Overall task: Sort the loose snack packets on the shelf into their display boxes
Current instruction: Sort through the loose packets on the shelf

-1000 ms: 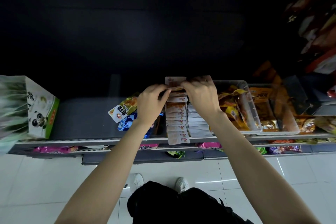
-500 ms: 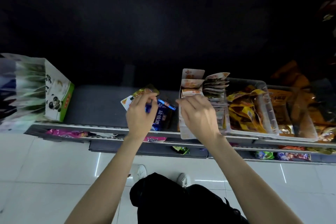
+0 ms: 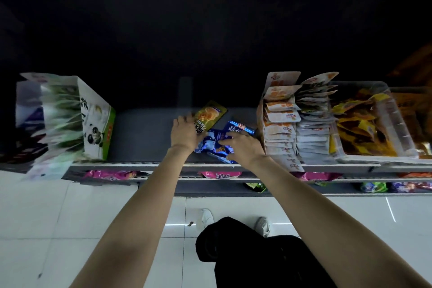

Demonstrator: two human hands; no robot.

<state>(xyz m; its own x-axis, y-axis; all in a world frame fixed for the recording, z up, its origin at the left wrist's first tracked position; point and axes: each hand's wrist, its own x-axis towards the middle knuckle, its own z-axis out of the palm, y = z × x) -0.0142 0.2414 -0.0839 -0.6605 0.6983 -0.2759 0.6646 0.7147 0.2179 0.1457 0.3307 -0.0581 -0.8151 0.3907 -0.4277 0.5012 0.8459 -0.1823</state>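
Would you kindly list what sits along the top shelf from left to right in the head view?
Panda box → left hand → green-yellow packet → blue packets → right hand → white packet rows → clear bin of yellow packets.

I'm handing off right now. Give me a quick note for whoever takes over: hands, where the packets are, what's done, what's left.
Left hand: on the green-yellow packet; grip unclear.
Right hand: fingers spread on the blue packets.
Both lie loose on the shelf, between the panda box and the display boxes at right.
Done: orange-white packets stand filed in their box, white packets beside them; yellow packets in the clear bin.
Left: box the loose green-yellow and blue packets.
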